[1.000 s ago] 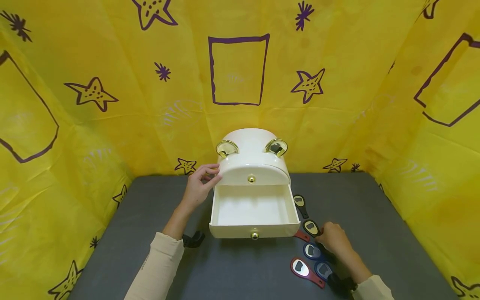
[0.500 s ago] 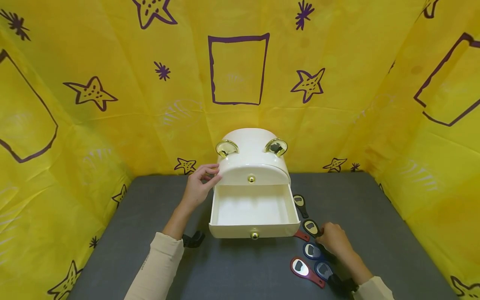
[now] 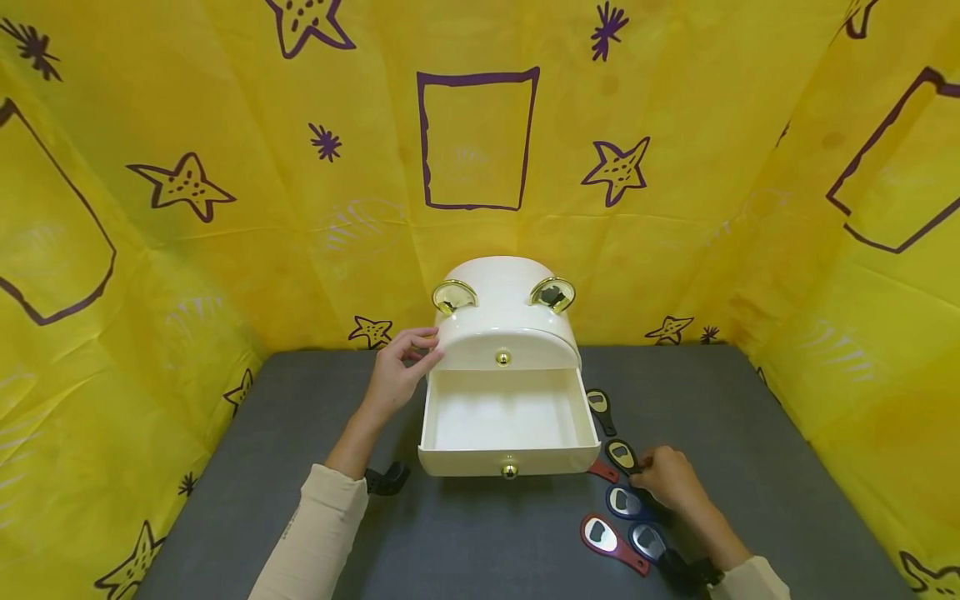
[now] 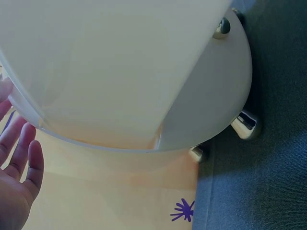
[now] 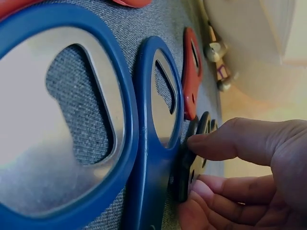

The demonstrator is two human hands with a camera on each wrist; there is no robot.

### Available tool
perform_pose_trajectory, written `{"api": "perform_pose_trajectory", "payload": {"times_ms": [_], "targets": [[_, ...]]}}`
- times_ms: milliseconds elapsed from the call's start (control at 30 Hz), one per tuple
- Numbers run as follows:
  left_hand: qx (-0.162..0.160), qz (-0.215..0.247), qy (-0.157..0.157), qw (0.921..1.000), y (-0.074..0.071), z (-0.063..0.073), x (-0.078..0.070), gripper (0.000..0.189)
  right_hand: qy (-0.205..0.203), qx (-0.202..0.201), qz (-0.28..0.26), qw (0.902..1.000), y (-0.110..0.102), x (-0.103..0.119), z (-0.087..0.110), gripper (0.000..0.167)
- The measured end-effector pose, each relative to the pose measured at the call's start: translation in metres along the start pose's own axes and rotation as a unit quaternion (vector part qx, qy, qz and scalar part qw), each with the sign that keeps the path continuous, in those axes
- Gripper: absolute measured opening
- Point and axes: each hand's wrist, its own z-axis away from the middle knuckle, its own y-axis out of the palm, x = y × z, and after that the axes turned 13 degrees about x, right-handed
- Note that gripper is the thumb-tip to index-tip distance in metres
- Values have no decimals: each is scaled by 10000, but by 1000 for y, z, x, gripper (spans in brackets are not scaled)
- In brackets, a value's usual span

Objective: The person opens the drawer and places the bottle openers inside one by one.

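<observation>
A white rounded cabinet (image 3: 498, 271) with gold ear-shaped trims has its lower drawer (image 3: 465, 462) pulled out, and nothing lies inside. My left hand (image 3: 393, 375) touches the cabinet's left side with its fingertips, fingers loosely bent. At the right, my right hand (image 3: 671, 479) pinches the handle of a black bottle opener (image 3: 621, 456) between thumb and fingers. The right wrist view shows that black handle (image 5: 183, 179) under the thumb, still close to the cloth. Two blue bottle openers, one farther (image 3: 625, 502) and one nearer (image 3: 647, 542), lie just in front of that hand.
A red bottle opener (image 3: 630, 557) lies nearest the front. Another red one (image 3: 603, 472) is partly hidden by the drawer, and a second black one (image 3: 608, 425) lies beside the cabinet. Yellow patterned cloth walls (image 3: 480, 242) enclose the grey tabletop (image 3: 480, 542).
My right hand shifts only very slightly at the black bottle opener. The left hand, cabinet and drawer stay where they were.
</observation>
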Motion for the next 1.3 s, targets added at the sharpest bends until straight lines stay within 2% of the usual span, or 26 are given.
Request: {"api": "perform_pose_trajectory", "payload": {"times_ms": [233,467,933,1300], "targets": [[64,-43,-149,9999,0,-1,-2,18,0,-11,-260,9997,-2,-4,2,21],[61,-88,-45,9999,-4,5,-39,16,70,85,-629,9980,-9,-6,2,30],[89,-12,-3,10000,-3,5,-38,17,33,63,-965,9953,-27,-7,6,31],[88,37,-13,10000,-3,5,-38,17,-118,-166,-1163,9930,-57,10,17,35]]}}
